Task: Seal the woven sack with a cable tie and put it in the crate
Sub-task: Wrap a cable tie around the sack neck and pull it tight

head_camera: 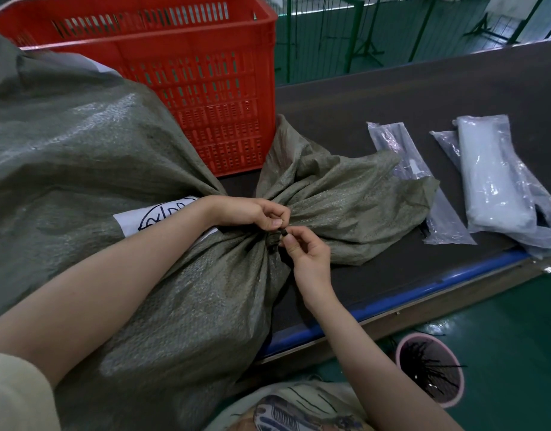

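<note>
Fingers [285,241] of both hands pinch the cable tie [281,234] at the woven sack [128,157] neck.

A white label [157,217] on the woven sack [90,157] bears circled black handwriting, partly hidden by a forearm and not legible.

Grey-green woven sack [112,169] cinched by black cable tie [282,234] beside red crate [205,88]

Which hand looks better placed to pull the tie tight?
Probably the right hand: its fingertips pinch the black cable tie at the sack neck, while the left hand steadies the gathered fabric.
</note>
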